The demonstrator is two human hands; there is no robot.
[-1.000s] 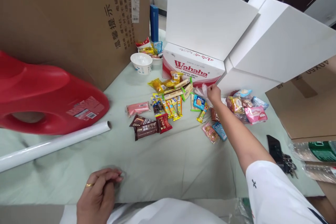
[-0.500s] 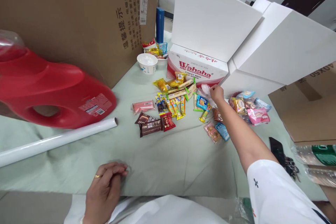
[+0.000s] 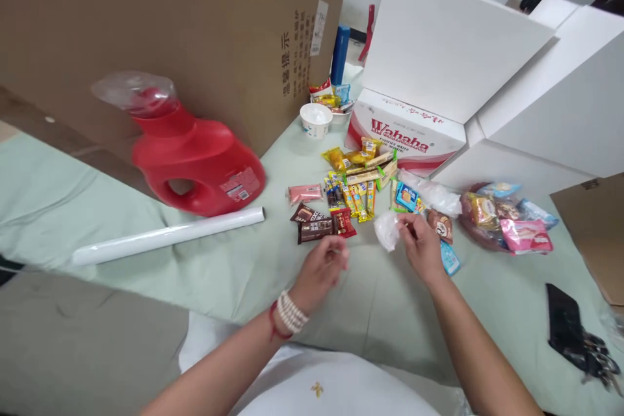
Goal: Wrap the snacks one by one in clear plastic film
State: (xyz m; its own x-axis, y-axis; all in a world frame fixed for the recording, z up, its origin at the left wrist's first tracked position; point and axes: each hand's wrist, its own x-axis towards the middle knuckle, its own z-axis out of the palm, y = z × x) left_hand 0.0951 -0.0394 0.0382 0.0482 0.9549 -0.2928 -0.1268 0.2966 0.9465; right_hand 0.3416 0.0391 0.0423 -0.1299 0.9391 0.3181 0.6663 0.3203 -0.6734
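My right hand [image 3: 422, 247] is closed, pinching a crumpled, whitish see-through plastic bag [image 3: 387, 231] above the table. My left hand [image 3: 322, 273] hovers to the left of the bag with loosely curved fingers and nothing visible in them. Just beyond that hand lie dark brown snack packets [image 3: 314, 229] and a red packet [image 3: 344, 222]. Past the bag are yellow stick packets [image 3: 358, 200] and a small blue packet [image 3: 406, 196]. Another light blue packet [image 3: 449, 259] is partly hidden behind my right hand. More clear plastic [image 3: 431, 192] lies crumpled behind it.
A red jug [image 3: 205, 162] and a white roll [image 3: 170, 237] lie at left. Farther back are a white paper bowl [image 3: 316, 122] and a Wahaha carton [image 3: 409, 133] below white panels. At right stand a bowl of snacks [image 3: 468, 234], a phone [image 3: 563, 315] and keys [image 3: 602, 364].
My right hand has drawn back toward me from near the carton, bringing the plastic bag. My left hand has moved up and right from the table's front edge. The view has shifted left.
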